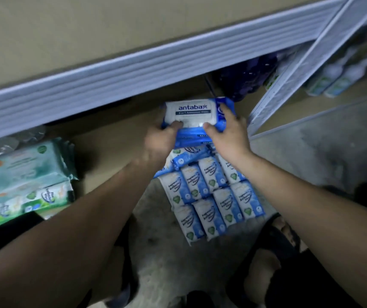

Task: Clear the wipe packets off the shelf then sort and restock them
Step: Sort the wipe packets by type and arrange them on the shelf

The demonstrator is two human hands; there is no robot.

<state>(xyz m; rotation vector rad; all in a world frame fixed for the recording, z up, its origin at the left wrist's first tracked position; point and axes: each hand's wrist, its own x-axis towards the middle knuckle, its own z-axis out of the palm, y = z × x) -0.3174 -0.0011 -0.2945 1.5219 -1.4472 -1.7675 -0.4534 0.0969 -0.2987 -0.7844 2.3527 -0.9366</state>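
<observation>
1. Together, the left hand [162, 141] and the right hand [227, 134] grip a small stack of blue antabax packets [191, 114], one hand at each near corner, with thumbs pressed on the white lid of the top packet and fingers curled underneath.
2. The stack is held just under the grey-blue shelf beam [133, 70], over the brown lower shelf board [111, 141]; whether it touches the board cannot be told.
3. Below the hands, small blue-and-white wipe packets [211, 196] lie in close rows on the grey floor [311, 152], touching side by side, with one blue packet tilted across their far end.
4. Green wipe packets [22, 174] are piled at the left on the lower board, well apart from the blue stack.
5. Behind the stack, dark purple packs [244, 81] sit deep in the shelf.
6. A pale upright post [289, 85] slants at the right, and blurred white bottles [333, 81] stand beyond it.
7. A foot in a dark sandal [276, 241] rests on the floor beside the small packets.
</observation>
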